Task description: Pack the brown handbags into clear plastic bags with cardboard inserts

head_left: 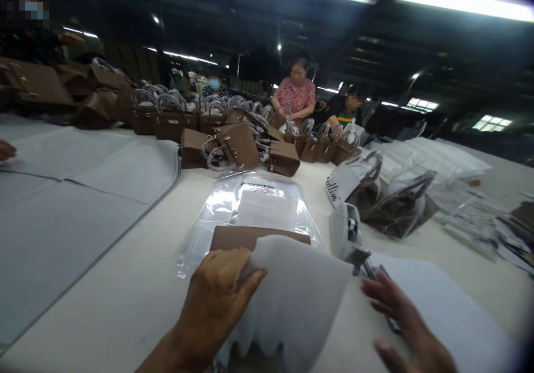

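Note:
Just in front of me a brown handbag (pixel 225 238) lies on the white table, mostly hidden under a thin white wrapping sheet (pixel 296 289). My left hand (pixel 219 287) is closed on the sheet's edge, thumb and fingers pinching it over the bag. To the right, my right hand (pixel 404 323) is somewhat blurred, with its fingers apart and nothing seen in them. It hovers by a stack of white sheets (pixel 442 301) and a dark narrow object that I cannot make out. Beyond the handbag are clear plastic bags (pixel 208 217) with black print and a pale sheet (pixel 267 209).
A white device (pixel 344 231), perhaps a tape dispenser, stands right of the handbag. Behind it are plastic-wrapped dark bags (pixel 396 206). Many brown handbags (pixel 237 145) crowd the table's far side. Large grey sheets (pixel 75 195) cover the left. Several people work around the table.

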Demonstrator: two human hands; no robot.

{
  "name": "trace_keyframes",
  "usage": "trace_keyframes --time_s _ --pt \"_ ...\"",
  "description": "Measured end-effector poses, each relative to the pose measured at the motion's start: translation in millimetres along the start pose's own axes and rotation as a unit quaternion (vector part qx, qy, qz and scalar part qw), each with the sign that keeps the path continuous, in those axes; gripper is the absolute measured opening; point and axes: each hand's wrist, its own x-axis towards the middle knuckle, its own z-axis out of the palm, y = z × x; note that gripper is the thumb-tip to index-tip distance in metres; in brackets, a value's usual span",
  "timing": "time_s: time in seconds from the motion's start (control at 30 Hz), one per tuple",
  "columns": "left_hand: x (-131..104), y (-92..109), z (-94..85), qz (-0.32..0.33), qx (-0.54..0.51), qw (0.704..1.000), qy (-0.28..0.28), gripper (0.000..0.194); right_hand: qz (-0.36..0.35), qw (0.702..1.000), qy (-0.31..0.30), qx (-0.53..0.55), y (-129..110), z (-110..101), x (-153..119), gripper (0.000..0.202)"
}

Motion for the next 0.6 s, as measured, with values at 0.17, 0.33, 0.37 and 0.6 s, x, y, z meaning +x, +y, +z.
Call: trace_keyframes --time_s 0.17,0.33,0.37,0.6 --pt "9 -17 14.3 -0.04 0.024 0.999 -0.019 0.025 -0.075 0.987 -0.139 -0.024 -38 86 40 0.031" --pt "19 -46 36.1 -0.069 0.074 0.992 -0.073 0.034 -0.064 0.979 -0.125 -0.148 -20 116 68 0.031" --pt "20 -46 37.1 -0.06 0.094 0.991 -0.073 0.034 -0.056 0.977 -0.129 -0.159 -16 118 69 0.032" --pt "39 10 42.5 0.163 0.129 0.977 -0.038 0.022 -0.041 0.971 -0.15 -0.18 -5 125 67 0.03"
